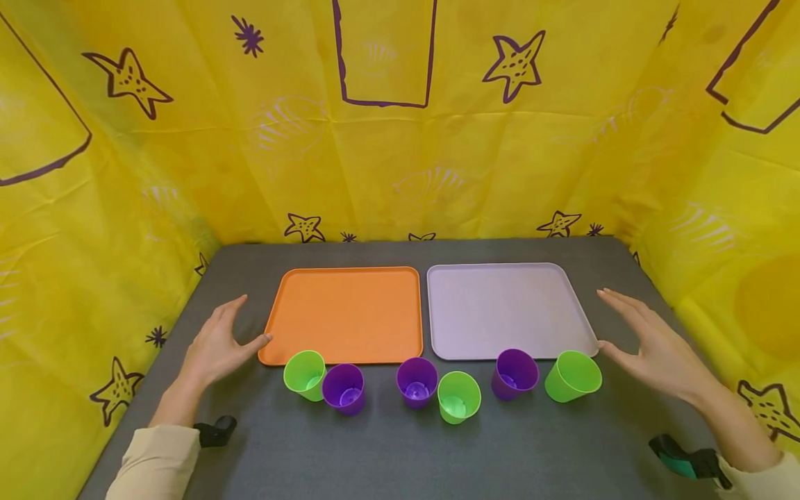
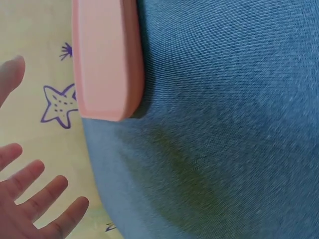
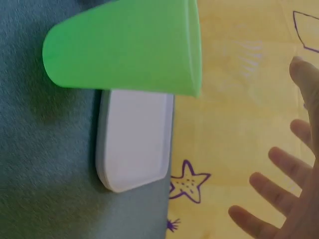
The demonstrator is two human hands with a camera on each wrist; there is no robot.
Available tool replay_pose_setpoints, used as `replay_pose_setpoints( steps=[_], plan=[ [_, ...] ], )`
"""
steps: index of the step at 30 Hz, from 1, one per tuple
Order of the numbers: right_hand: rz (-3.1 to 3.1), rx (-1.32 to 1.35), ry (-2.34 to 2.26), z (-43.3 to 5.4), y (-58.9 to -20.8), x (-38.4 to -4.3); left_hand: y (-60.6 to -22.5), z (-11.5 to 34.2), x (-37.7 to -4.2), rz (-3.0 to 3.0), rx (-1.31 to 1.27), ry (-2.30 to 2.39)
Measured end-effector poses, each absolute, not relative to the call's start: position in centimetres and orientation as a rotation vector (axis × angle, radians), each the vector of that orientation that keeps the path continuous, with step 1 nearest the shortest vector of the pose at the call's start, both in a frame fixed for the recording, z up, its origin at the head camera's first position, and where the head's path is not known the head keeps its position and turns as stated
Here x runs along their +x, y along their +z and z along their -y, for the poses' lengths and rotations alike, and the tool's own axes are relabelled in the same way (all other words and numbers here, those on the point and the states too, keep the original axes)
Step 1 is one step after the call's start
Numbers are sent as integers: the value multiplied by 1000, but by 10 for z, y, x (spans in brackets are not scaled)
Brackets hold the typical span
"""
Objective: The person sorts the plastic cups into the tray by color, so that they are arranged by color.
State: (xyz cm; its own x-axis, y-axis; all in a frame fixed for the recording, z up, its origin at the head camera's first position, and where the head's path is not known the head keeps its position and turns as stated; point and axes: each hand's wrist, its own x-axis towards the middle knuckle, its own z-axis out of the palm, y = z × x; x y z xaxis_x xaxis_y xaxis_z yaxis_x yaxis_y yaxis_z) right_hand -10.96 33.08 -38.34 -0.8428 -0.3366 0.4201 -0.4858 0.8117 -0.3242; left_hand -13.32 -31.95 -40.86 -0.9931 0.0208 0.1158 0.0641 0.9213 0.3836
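My left hand (image 1: 215,345) is held with fingers spread beside the left edge of an orange tray (image 1: 350,316), its thumb overlapping the tray's corner in the head view. On the other side my right hand (image 1: 665,351) also has its fingers extended, near the right corner of a pale lilac tray (image 1: 509,312). Neither holds anything. In front of the orange tray stand a green cup (image 1: 305,375) and a purple cup (image 1: 344,389). Another purple cup (image 1: 417,382) and green cup (image 1: 459,397) are at the middle. A third purple cup (image 1: 515,375) and green cup (image 1: 573,376) stand nearest my right hand.
The trays lie side by side on a dark grey table (image 1: 400,458). A yellow cloth (image 1: 375,153) with starfish drawings hangs behind the table and along both sides. A black strap (image 1: 215,432) is at my left wrist, and a similar strap (image 1: 687,462) is at my right.
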Motion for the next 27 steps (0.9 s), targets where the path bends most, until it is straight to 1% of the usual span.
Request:
replay_pose_setpoints(
  steps=[9,21,27],
  plan=[
    [2623,707,676,-320,-396,-98,-429,318,-135,2914,9,-667],
    [2664,716,732,-312,-416,-83,-441,316,-134,2916,128,-831],
    [2702,667,726,-309,-420,-76,-447,314,-133,2922,175,-863]
  ],
)
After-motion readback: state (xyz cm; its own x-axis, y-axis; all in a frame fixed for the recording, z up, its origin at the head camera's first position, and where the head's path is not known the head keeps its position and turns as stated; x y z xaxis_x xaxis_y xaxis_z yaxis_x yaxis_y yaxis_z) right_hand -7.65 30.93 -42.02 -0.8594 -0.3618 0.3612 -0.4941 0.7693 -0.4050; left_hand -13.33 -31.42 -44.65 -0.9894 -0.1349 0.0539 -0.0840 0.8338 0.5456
